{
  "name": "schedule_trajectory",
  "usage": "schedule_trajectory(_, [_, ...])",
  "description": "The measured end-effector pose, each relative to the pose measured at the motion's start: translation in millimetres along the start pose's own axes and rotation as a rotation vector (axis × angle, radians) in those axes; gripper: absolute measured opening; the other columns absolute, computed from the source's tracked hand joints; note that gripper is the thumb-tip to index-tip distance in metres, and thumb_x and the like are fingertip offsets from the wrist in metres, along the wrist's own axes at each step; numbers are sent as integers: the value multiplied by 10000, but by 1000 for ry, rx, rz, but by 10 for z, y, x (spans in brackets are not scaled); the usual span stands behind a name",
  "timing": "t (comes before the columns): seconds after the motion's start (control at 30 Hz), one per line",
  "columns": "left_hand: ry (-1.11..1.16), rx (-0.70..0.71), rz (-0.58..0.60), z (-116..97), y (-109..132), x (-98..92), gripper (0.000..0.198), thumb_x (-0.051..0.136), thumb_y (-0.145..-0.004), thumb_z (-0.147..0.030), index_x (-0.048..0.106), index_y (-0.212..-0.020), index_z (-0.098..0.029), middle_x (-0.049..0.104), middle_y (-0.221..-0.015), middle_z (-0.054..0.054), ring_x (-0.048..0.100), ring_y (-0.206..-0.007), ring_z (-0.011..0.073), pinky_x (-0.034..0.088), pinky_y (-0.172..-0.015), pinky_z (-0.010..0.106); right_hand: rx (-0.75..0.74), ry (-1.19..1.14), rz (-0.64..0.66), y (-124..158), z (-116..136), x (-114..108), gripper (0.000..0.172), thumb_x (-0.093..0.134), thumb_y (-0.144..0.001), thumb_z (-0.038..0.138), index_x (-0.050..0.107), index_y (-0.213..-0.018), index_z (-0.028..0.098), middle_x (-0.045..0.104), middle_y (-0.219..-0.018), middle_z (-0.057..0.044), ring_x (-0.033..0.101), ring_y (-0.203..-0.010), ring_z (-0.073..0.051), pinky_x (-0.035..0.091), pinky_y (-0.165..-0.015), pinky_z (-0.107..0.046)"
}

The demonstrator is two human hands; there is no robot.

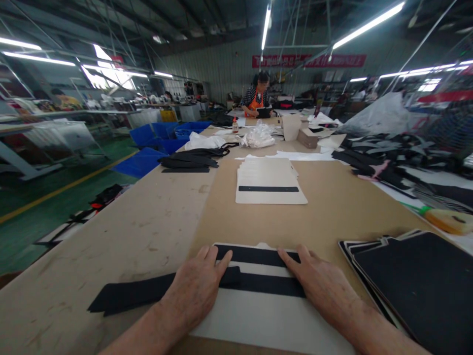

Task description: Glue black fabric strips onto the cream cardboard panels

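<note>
On a pale board [269, 320] in front of me lies a black strip [254, 255] along the far edge. My left hand [197, 283] presses on its left end, thumb and forefinger apart. The fingers of my right hand [320, 281] are spread over its right end. Nearer to me, a second black strip [269, 284] crosses the board, parallel to the first. Several loose black strips [136, 291] pass beneath my left hand, their right end overlapping the second strip. Whether my left palm grips them is hidden.
Black boards [417, 276] are stacked at right. Ahead lies a pile of pale boards [268, 172] with one black strip on top. Black strips [192, 159] are heaped at the left edge, near blue bins [162, 135]. Across the table, a person [257, 96] in an orange apron handles something black.
</note>
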State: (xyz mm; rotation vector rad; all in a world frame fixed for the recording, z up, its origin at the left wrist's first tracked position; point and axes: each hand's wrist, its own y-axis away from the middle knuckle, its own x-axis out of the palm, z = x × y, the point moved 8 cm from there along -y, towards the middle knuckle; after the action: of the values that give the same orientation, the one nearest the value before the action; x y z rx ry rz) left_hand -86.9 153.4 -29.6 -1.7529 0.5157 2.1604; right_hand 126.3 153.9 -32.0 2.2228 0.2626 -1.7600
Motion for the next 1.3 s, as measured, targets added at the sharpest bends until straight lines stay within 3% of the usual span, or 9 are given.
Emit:
schedule_trajectory(0.13, [40,-14,-41,37,36,12,660,397,-803,-4,470,-1436,-173,556,-1257,147,499,-1172,272,488,-1005,439,43,-14,-71,149,-235,168,743,372,-788,-78,470,-1448,251,617,-1183,-135,682,-915,-248,598,-641,-310])
schedule_trajectory(0.23, [40,-22,-69,30,61,-1,650,394,-803,-2,482,-1427,-161,552,-1276,147,491,-1189,274,472,-1031,442,17,-24,-187,302,-420,204,638,390,-791,-75,581,-1333,200,653,-1155,-135,644,-1019,-277,592,-839,-411])
schedule_trajectory(0.33, [27,-20,-93,22,70,-5,647,381,-814,0,483,-1429,-174,553,-1282,133,496,-1186,273,475,-1028,437,5,-44,-227,418,-598,116,498,400,-776,-65,677,-1122,163,663,-1094,-143,629,-1052,-286,545,-936,-449])
schedule_trajectory(0.43, [26,-9,-114,14,68,-8,627,366,-833,-2,491,-1423,-173,566,-1249,131,511,-1151,268,485,-1010,434,60,-79,-199,426,-665,-82,472,361,-756,-78,672,-1025,154,644,-1050,-134,647,-962,-241,557,-852,-366])
schedule_trajectory(0.53, [34,-11,-117,16,66,-10,624,362,-831,3,498,-1416,-166,567,-1238,136,510,-1136,265,488,-1004,437,68,-196,-132,297,-501,-212,496,349,-772,-69,644,-1091,170,631,-1045,-99,645,-841,-182,532,-770,-304])
schedule_trajectory(0.73, [80,-21,-120,31,70,-14,619,403,-825,-21,492,-1417,-178,573,-1201,126,511,-1124,263,505,-979,422,-164,-324,-112,-115,69,-142,650,363,-765,-74,582,-1289,244,613,-1078,-75,598,-979,-188,476,-841,-300])
schedule_trajectory(1.13, [176,-22,-156,62,91,34,629,418,-805,-49,496,-1414,-190,550,-1238,142,485,-1152,277,474,-1006,450,-331,-228,-98,-520,477,-212,660,412,-807,25,514,-1383,331,551,-1097,-78,570,-950,-219,471,-726,-310])
schedule_trajectory(1.23, [191,-36,-165,85,93,38,681,445,-755,-37,499,-1413,-203,538,-1261,127,474,-1181,269,464,-1025,432,-350,-502,-177,-602,433,-378,671,410,-823,33,458,-1442,288,555,-1203,-86,577,-942,-178,473,-819,-318])
schedule_trajectory(1.3, [197,-47,-177,112,96,50,686,460,-741,-36,511,-1404,-203,530,-1282,119,470,-1201,266,453,-1046,429,-208,-843,-278,-605,86,-555,624,424,-877,111,374,-1486,239,581,-1192,-76,587,-809,-128,480,-783,-288])
